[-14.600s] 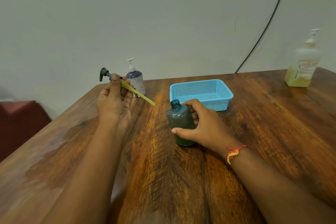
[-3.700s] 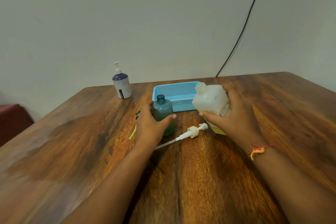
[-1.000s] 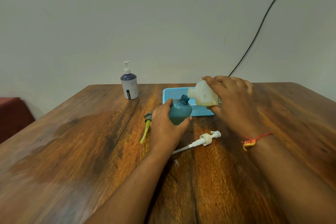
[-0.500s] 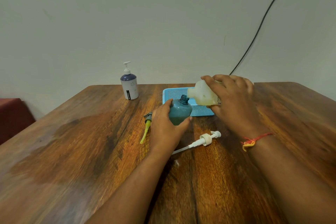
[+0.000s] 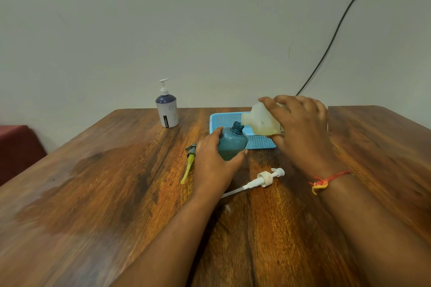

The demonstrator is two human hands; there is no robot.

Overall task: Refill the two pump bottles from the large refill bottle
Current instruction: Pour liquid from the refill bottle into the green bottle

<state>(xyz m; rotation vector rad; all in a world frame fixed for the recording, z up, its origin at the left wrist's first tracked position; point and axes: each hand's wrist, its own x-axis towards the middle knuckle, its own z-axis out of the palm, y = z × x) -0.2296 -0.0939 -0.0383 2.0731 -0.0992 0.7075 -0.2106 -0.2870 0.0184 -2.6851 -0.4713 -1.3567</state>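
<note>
Refill bottle [image 5: 260,121] is held tipped above a wooden table [image 5: 93,193] of dark, streaky grain that stands against a plain pale wall [image 5: 210,18]. A black cable [image 5: 335,30] runs down the wall toward the table's far edge, and a dark red object [image 5: 16,147] shows at the left. The bottle is translucent white with yellowish liquid pooled on its lower side. The right hand [image 5: 300,123], with a red-and-yellow thread [image 5: 324,182] at the wrist, grasps it from above. Its open neck points left, just beside the mouth of the teal bottle [image 5: 232,144]; whether liquid flows cannot be told. The teal bottle stands uncapped on the table in front of a blue basket [image 5: 258,144], and the left hand [image 5: 211,163] wraps around its near side. A grey pump with a yellow tube [image 5: 190,163] lies left of that hand, a white pump [image 5: 263,179] lies nearer the person, and a navy-and-white pump bottle [image 5: 167,109] stands by the far edge. A few seconds ago the refill bottle was lower and nearly upright beside the teal bottle; now it is raised and tilted over it. Over the last half second almost nothing has moved.
</note>
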